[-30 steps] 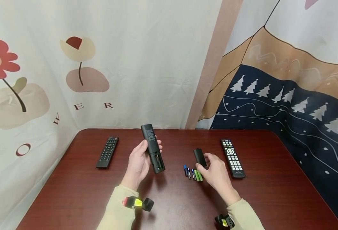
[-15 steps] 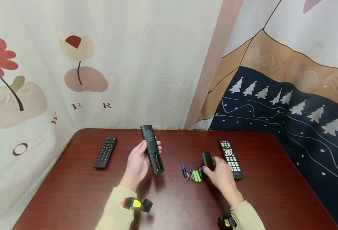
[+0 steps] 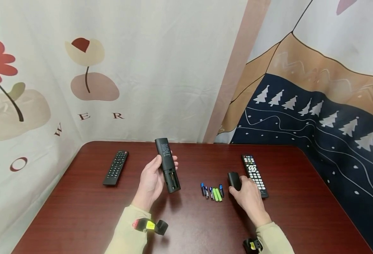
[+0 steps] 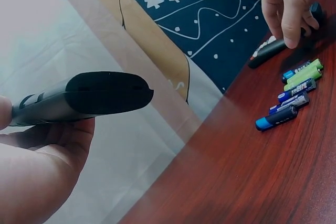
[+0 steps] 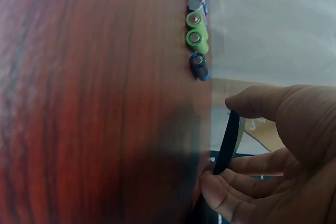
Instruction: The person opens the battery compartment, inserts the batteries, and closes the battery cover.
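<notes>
In the head view my left hand [image 3: 151, 180] grips a black remote control [image 3: 165, 157], tilted, its back toward me. The battery compartment [image 3: 173, 179] at its lower end is uncovered and no batteries show in it. My right hand [image 3: 249, 198] pinches a black battery cover [image 3: 233, 180] between thumb and fingers. The right wrist view shows this cover [image 5: 228, 142] edge-on, close over the table. To the left of the right hand lie several small batteries [image 3: 217, 194], green ones and blue-and-dark ones, side by side in a row.
A second black remote control [image 3: 116, 168] lies face up at the table's left. Another, with white buttons [image 3: 255, 173], lies just beyond the right hand, which overlaps its lower edge. The brown table [image 3: 88, 211] ends at printed curtains [image 3: 161, 106] behind.
My right hand has moved right with the battery cover, away from over the batteries, uncovering a blue one at the row's right end. The left hand keeps its hold on the remote control.
</notes>
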Available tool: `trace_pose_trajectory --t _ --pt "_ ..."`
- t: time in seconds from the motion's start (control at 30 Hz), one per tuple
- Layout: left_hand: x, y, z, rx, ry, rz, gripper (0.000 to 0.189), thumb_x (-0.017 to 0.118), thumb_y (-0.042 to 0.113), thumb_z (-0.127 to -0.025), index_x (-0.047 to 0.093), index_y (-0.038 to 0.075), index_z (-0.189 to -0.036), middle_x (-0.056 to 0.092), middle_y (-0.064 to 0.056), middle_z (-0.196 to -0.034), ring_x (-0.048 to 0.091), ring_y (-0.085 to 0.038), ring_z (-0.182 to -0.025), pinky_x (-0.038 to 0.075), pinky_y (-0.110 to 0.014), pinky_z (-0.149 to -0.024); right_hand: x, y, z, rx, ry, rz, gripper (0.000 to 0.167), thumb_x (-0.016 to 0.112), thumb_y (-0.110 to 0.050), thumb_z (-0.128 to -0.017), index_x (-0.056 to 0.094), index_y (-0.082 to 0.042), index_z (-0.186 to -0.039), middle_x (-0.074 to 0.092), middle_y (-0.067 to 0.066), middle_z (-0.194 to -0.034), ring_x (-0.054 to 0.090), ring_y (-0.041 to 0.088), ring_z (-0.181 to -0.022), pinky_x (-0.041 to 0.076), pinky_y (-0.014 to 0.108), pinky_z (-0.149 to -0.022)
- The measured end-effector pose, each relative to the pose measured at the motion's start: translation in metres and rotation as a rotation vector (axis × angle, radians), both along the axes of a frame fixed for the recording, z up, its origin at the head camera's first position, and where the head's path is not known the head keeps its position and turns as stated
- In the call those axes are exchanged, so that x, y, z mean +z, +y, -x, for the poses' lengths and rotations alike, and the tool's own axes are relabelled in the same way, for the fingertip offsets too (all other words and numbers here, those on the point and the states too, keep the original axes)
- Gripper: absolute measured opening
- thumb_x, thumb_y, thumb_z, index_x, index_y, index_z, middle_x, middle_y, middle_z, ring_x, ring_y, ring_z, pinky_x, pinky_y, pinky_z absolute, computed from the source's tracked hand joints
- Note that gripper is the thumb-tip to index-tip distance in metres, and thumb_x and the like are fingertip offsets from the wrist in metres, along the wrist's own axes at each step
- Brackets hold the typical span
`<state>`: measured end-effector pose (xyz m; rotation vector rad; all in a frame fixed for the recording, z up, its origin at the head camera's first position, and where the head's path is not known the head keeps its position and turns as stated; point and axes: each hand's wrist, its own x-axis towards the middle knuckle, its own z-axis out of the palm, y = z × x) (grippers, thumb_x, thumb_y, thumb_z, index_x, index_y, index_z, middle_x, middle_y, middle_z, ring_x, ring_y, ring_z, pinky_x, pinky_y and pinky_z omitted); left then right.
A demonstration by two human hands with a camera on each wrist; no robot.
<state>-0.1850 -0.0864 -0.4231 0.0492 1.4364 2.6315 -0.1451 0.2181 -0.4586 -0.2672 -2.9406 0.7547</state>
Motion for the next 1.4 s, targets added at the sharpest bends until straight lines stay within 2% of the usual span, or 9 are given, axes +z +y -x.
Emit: trace_pose_trajectory --t 0.17,0.3,0.5,0.87,1.23,1.4 --pt "-0.001 -0.001 0.000 -0.001 -0.004 -0.003 0.049 0.033 0.026 -0.114 0.040 -0.001 -0.155 0.071 -0.005 -0.113 0.068 -0.023 -0.108 0.047 -0.043 -0.110 -0.004 0.002 -0.001 0.004 -0.012 -0.003 0.053 0.077 -0.020 -0.088 0.058 0.014 -0.124 0.062 0.027 -0.097 0.057 0.031 -0.074 0.052 0.042 -0.060" --pt "-0.002 -0.001 0.000 -0.005 -0.003 -0.008 0.050 0.033 0.027 -0.114 0.039 -0.001 -0.155 0.071 -0.005 -0.114 0.068 -0.023 -0.108 0.045 -0.045 -0.112 -0.007 0.003 -0.001 0.010 0.000 -0.018 0.051 0.077 -0.018 -0.087 0.059 0.015 -0.122 0.061 0.027 -0.097 0.057 0.031 -0.073 0.052 0.041 -0.059" --pt "-0.003 -0.002 -0.001 -0.006 0.002 -0.013 0.049 0.034 0.027 -0.114 0.040 -0.001 -0.155 0.071 -0.007 -0.116 0.068 -0.022 -0.106 0.045 -0.045 -0.112 -0.009 0.002 -0.003 0.015 0.017 -0.048 0.050 0.078 -0.016 -0.085 0.060 0.014 -0.120 0.060 0.027 -0.098 0.060 0.034 -0.075 0.054 0.044 -0.060" --pt "-0.005 -0.004 -0.001 -0.008 -0.013 -0.020 0.051 0.034 0.028 -0.114 0.039 -0.001 -0.155 0.069 -0.010 -0.120 0.068 -0.021 -0.106 0.045 -0.046 -0.113 -0.015 -0.003 -0.004 0.032 0.080 -0.127 0.039 0.079 -0.010 -0.080 0.063 0.014 -0.106 0.055 0.022 -0.089 0.056 0.032 -0.071 0.054 0.047 -0.063" --pt "-0.005 -0.003 -0.001 -0.011 -0.005 -0.010 0.050 0.035 0.028 -0.114 0.039 0.000 -0.156 0.070 -0.007 -0.117 0.068 -0.023 -0.109 0.047 -0.042 -0.111 -0.012 -0.002 -0.004 0.027 0.064 -0.160 0.040 0.080 -0.014 -0.081 0.064 0.012 -0.108 0.056 0.022 -0.090 0.055 0.032 -0.072 0.053 0.048 -0.062" --pt "-0.004 -0.002 0.000 -0.013 -0.005 -0.015 0.051 0.034 0.027 -0.114 0.037 -0.002 -0.156 0.070 -0.008 -0.117 0.068 -0.024 -0.110 0.046 -0.043 -0.112 -0.011 -0.002 -0.003 0.042 0.126 -0.153 0.042 0.080 -0.013 -0.083 0.066 0.012 -0.113 0.058 0.023 -0.093 0.055 0.033 -0.074 0.053 0.047 -0.063"
